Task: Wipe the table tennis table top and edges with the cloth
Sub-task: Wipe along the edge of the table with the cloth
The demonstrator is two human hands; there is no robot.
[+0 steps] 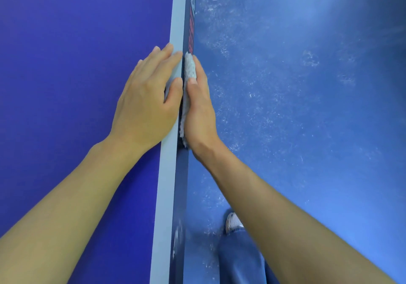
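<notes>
Floor (pixel 307 108) blue, scuffed | desk (pixel 77 64) top: wiped or not, unclear | left hand (pixel 145 99) grip flat, empty, on top | right hand (pixel 201 112) grip flat, pressing cloth (pixel 189 68) to side edge (pixel 181 174) | edge wipe likely mid-run

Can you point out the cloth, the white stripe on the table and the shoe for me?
cloth (pixel 189 68): head view, on its fuzzy upper end.
white stripe (pixel 167 184): head view, on a bare stretch of it, lower in the picture.
shoe (pixel 234 222): head view, on its pale toe.
</notes>
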